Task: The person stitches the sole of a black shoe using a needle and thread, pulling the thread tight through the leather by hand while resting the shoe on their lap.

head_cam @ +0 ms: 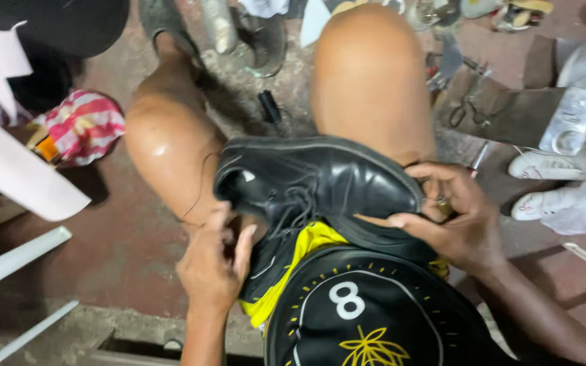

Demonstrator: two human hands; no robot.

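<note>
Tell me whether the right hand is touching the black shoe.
Touching. The head view shows the right hand with fingers gripping the heel end of the black shoe.

Black leather lace-up shoe (313, 177), on its side across lap

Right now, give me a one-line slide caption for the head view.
Both hands, left hand and right hand, hold a black leather lace-up shoe across the person's lap.

striped cloth bundle (84, 127) left | white sneakers (549, 183) right | scissors (468, 110) on brown board | black cylinder (269, 106) on floor
</note>
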